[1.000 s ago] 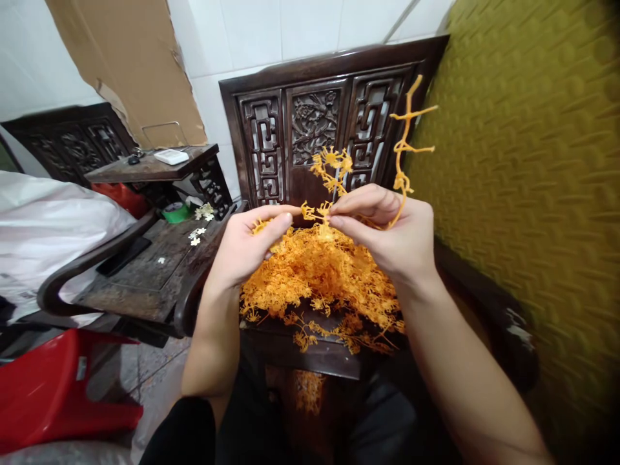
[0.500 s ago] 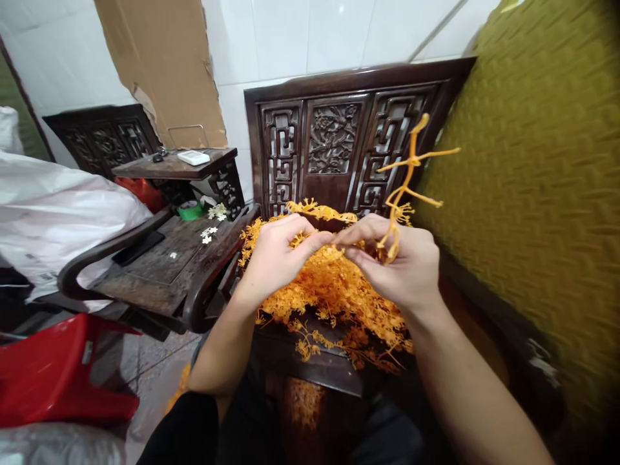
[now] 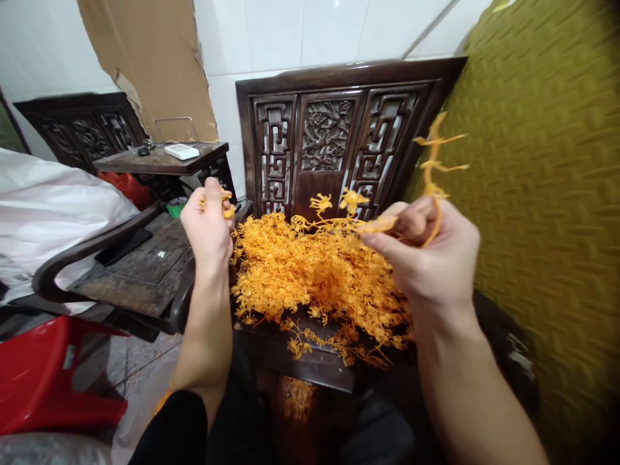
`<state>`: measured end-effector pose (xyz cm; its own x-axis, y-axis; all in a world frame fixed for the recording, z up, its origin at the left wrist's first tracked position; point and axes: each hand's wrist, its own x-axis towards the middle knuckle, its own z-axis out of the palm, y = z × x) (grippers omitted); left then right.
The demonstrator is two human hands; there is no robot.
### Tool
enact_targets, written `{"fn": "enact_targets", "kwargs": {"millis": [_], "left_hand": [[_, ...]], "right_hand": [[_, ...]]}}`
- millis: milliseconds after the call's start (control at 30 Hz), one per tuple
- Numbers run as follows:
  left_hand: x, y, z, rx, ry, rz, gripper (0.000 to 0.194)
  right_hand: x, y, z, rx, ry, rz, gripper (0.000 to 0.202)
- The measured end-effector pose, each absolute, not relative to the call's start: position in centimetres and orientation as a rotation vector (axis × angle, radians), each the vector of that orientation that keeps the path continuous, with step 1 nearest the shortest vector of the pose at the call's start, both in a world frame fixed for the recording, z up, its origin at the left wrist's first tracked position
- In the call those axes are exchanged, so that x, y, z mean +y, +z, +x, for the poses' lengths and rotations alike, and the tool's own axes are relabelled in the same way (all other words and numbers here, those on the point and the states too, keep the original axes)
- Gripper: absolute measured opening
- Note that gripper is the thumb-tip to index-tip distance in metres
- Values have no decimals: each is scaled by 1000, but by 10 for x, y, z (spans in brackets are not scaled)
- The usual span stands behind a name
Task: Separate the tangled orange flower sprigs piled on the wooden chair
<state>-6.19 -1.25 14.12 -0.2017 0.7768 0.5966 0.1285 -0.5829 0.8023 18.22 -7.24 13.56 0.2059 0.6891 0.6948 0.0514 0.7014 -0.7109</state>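
A large heap of orange plastic sprigs [image 3: 310,271] lies on the dark wooden seat in front of me. My left hand [image 3: 209,223], left of the heap, is closed around small orange sprig pieces [image 3: 225,205], which poke out between its fingers. Over the heap's right side, my right hand [image 3: 431,252] is closed on a branching orange plastic stem [image 3: 434,155]. That stem's bare end rises above the fist, blurred by motion. More orange sprigs [image 3: 351,201] stick out leftward near the right fingertips. The palms hide part of what each hand holds.
Behind the heap stands a carved wooden chair back [image 3: 324,135]. A yellow-green textured mat [image 3: 547,181] leans at the right. To the left are a second wooden chair seat [image 3: 140,265], white sacks [image 3: 53,213], a red plastic stool [image 3: 43,374] and a small ledge [image 3: 159,161] with a white device.
My hands have parted: the left has moved left, away from the right, with orange pieces in it. The right has shifted slightly right, still holding the stem. The view has turned a little.
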Motion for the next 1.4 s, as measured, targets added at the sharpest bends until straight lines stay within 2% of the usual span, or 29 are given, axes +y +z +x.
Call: {"fn": "enact_targets", "kwargs": {"millis": [100,200,233,300,433,633,767,867,1000,1167,1400], "left_hand": [[-30,146,-62,901,1885,1512,44],[-58,146,-44,765,1643,1642,20],[-64,146,-37,758,1575,1689,19],[-70,143,-27,826,1479,1809,24],[-62,135,-13,940,1356,2077,20],[-67,132,-3,898,1361,2350,30],[-81,140,-1,887,1206,2344,31],[-80,141,-1,884,1181,2379,32],[-64,137,-7,983,1407,2289,22],[-55,135,-12,951,1344,2239,22],[-59,134,-3,969,1232,2306,29]], "right_hand": [[-67,138,185,-1139,686,-646,55],[-61,135,175,-1064,944,-628,56],[-61,134,170,-1042,1003,-625,57],[-60,132,163,-998,1075,-619,58],[-63,129,153,-957,1116,-601,57],[-62,119,143,-878,1012,-561,72],[-59,116,142,-867,891,-622,72],[-54,118,149,-915,834,-705,66],[-54,123,159,-1054,961,-777,48],[-57,124,160,-1249,1087,-804,42],[-49,105,147,-1261,745,-762,38]]}}
